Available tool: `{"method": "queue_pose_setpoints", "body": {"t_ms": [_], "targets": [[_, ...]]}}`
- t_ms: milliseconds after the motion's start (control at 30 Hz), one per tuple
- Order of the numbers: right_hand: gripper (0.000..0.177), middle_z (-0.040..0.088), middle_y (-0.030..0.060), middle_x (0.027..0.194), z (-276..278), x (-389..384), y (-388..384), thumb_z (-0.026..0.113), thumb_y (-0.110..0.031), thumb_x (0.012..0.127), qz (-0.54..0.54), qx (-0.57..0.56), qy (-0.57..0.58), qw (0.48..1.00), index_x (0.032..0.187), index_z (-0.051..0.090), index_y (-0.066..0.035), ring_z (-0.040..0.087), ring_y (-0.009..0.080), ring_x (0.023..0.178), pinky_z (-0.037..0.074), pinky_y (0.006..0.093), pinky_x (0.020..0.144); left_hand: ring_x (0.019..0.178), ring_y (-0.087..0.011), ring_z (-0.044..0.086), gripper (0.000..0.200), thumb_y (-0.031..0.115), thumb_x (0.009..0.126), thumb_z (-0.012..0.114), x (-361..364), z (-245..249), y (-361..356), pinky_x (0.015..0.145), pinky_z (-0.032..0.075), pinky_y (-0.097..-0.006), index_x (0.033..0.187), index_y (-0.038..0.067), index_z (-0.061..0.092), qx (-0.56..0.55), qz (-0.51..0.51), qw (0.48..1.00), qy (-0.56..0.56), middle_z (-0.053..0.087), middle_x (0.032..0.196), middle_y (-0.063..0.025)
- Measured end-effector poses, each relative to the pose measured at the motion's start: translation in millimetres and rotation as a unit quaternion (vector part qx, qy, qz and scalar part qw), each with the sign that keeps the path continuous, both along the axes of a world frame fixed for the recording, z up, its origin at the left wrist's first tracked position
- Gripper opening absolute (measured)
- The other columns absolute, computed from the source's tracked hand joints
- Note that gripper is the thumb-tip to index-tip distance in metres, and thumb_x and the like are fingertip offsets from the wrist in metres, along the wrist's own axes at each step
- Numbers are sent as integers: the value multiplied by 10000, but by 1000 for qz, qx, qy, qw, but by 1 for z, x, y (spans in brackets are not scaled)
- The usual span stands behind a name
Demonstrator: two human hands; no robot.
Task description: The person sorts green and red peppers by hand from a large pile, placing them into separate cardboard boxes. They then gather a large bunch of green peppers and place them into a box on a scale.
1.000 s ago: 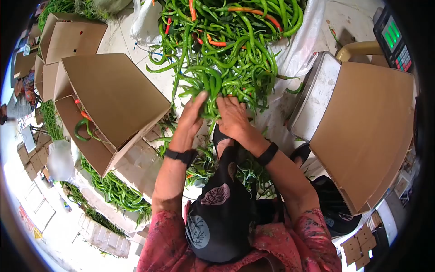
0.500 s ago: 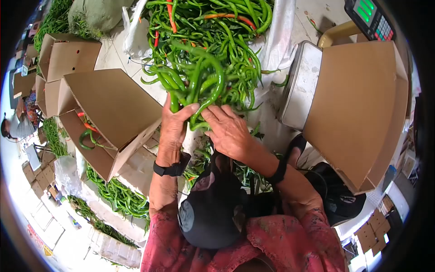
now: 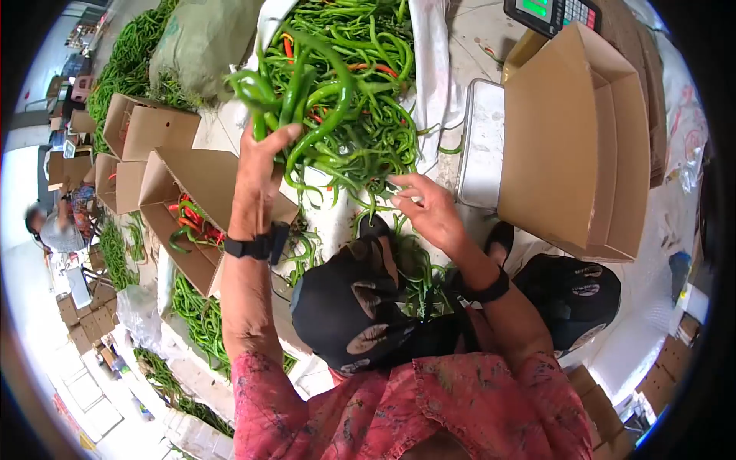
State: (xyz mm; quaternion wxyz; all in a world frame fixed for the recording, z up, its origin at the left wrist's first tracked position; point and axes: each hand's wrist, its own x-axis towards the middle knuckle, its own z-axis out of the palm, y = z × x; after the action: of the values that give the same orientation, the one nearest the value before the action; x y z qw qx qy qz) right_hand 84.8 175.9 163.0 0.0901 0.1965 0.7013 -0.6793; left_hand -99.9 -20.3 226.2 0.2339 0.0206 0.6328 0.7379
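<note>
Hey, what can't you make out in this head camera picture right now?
All in the head view:
Left hand: some fingers, hidden behind the green peppers it holds.
Scale display: cut off by the top edge, digits too small.
Scale pan: right side, covered by the cardboard box.
Red peppers: exact number; a box flap blocks the view.

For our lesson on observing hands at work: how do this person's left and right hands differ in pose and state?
The left hand grips a bunch of long green peppers, while the right hand holds no pepper that can be seen, its fingers parted. The left hand points nearly straight forward; the right hand angles inward. Both are bare, with a dark band at each wrist.
</note>
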Motion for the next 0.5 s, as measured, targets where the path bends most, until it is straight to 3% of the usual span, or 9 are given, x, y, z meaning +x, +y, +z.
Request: {"method": "queue_pose_setpoints", "body": {"t_ms": [67, 133, 200, 300, 500], "targets": [[337, 648, 167, 1102, 6, 9, 4, 645, -148, 863, -6, -13, 8, 1000, 1164, 593, -5, 642, 260, 1036, 509, 375, 864, 928, -217, 640, 493, 50, 772, 658, 1, 20, 5, 839, 550, -349, 1237, -21, 507, -3, 1, 1000, 1, 628, 1088, -125], [350, 668, 145, 1061, 26, 19, 7, 640, -163, 872, 7, -44, 22, 999, 1182, 589, -10, 636, 258, 1048, 509, 370, 859, 931, -217, 641, 527, 61, 773, 664, 7, 38, 11, 849, 546, -350, 1264, -28, 494, 68, -15, 998, -9, 624, 1108, -127], [366, 655, 112, 1089, 46, 24, 12, 639, -187, 890, 0, -58, 33, 998, 1203, 581, -5, 624, 222, 1029, 500, 350, 858, 942, -216, 641, 547, 60, 765, 674, 19, 54, 17, 855, 545, -354, 1271, -34, 489, 76, -23, 997, -9, 621, 1119, -127], [387, 611, 103, 1173, 72, 31, 22, 565, -275, 963, -6, -204, 62, 977, 1229, 566, 5, 586, 175, 1019, 452, 284, 815, 974, -233, 638, 593, 46, 746, 680, 37, 78, 26, 893, 533, -376, 1295, -29, 470, 98, -61, 993, -16, 611, 1149, -134], [409, 611, 25, 1093, 133, 27, 28, 584, -306, 949, -20, -284, 158, 946, 1241, 564, -20, 519, 78, 934, 388, 215, 760, 1033, -242, 614, 657, 32, 735, 691, 94, 133, 49, 931, 508, -385, 1336, -15, 431, 86, -100, 991, -4, 584, 1208, -137]]}}
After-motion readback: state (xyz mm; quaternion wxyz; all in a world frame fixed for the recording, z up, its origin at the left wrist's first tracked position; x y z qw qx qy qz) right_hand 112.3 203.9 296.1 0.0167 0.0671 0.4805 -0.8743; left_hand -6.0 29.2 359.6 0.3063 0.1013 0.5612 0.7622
